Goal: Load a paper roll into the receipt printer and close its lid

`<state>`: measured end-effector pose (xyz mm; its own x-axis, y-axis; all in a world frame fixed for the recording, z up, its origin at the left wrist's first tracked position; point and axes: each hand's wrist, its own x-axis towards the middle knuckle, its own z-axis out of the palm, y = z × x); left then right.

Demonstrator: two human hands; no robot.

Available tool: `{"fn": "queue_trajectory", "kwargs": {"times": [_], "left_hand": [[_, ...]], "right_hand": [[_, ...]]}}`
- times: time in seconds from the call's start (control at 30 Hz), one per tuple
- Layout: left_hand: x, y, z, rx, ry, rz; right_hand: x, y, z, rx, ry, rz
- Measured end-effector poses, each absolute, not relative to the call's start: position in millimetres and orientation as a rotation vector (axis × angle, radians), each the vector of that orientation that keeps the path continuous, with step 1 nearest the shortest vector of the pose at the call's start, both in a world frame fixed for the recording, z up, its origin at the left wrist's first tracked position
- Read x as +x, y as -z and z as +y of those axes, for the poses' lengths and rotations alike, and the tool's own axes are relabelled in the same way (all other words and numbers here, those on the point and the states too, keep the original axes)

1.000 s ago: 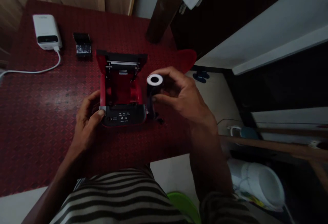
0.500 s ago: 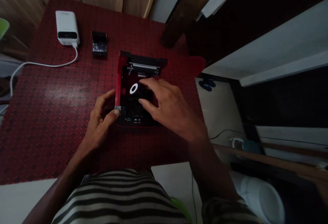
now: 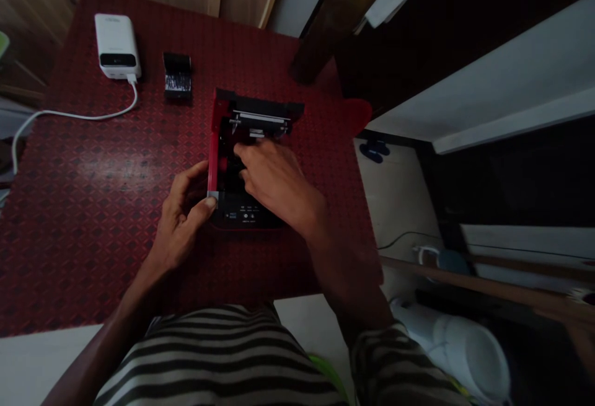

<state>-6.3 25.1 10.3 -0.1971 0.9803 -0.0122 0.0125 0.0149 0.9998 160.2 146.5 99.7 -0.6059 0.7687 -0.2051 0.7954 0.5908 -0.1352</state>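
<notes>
A red and black device lies open on the patterned red table, its black lid raised at the far side. My left hand grips the device's near left corner, thumb on a small grey patch and fingers against the red side. Reaching into the open compartment from the right is my right hand, its fingers bent and close together. Whatever its fingertips hold or touch is dark and hidden behind the hand. The black roll with the white ring end is out of sight.
A white power bank with a white cable lies at the table's far left. Beside it is a small black item with a shiny face. A dark bottle with a green cap stands at the far right.
My right hand has moved left and down into the compartment, and the black roll it was holding no longer shows. My left hand has stayed on the device's corner.
</notes>
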Motion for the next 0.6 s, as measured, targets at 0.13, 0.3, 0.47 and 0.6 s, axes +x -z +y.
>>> {"fn": "queue_trajectory", "kwargs": {"times": [0.13, 0.3, 0.47, 0.6], "left_hand": [[-6, -10, 25, 1.098, -1.324, 1.374], [-7, -9, 24, 1.11, -1.325, 1.373], [-7, -8, 24, 1.13, -1.335, 1.361], [-7, -8, 25, 1.157, -1.338, 1.374]], "right_hand": [[157, -95, 152, 1.355, 0.364, 2.661], [165, -84, 154, 1.312, 0.406, 2.765], [184, -99, 151, 1.198, 0.718, 2.888], [199, -111, 149, 0.94, 0.893, 2.955]]}}
